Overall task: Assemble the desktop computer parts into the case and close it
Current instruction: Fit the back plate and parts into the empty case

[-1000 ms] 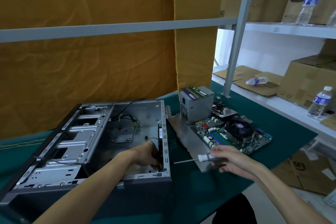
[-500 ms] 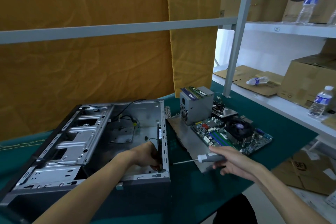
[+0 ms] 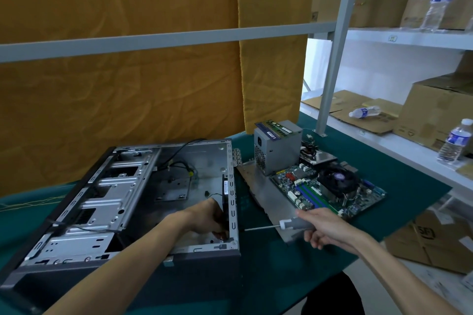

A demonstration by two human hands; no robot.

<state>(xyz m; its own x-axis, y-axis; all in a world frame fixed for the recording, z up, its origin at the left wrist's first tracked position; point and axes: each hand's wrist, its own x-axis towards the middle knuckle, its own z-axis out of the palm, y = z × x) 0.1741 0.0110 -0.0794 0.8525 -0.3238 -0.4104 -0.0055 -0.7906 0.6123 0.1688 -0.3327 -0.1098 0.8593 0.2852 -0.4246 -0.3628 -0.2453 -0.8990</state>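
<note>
Left hand: the left hand (image 3: 208, 220) reaches inside the open computer case (image 3: 133, 202), fingers curled round a black fan (image 3: 225, 202) that stands against the inner face of the case's rear wall; the fingertips are hidden behind the part.
Right hand: the right hand (image 3: 323, 231) grips the grey handle of a screwdriver (image 3: 277, 226), fingers wrapped under the handle and thumb along its top.
Screwdriver: its thin metal shaft points from the right fingers toward the left, the tip just outside the case's rear wall, opposite the left fingers on the other side of that wall.
Case: lies on its side on the green table mat (image 3: 268, 271), open face up, drive bays on the far side from the left fingers, black cables (image 3: 179, 158) trailing across its floor beyond them.
Side panel: a grey metal panel (image 3: 263, 186) lies flat on the mat directly under and beyond the right fingers.
Motherboard: the motherboard (image 3: 330, 186), with its black cooler fan, rests just beyond the right fingers, partly on the panel.
Power supply: a grey power supply (image 3: 277, 147) stands farther out, behind the motherboard, with memory sticks (image 3: 275, 128) lying on its top.
Surroundings: an orange curtain (image 3: 128, 100) hangs behind the table; on the right-hand side, shelves (image 3: 409, 36) hold cardboard boxes (image 3: 435, 107) and water bottles (image 3: 455, 140).
</note>
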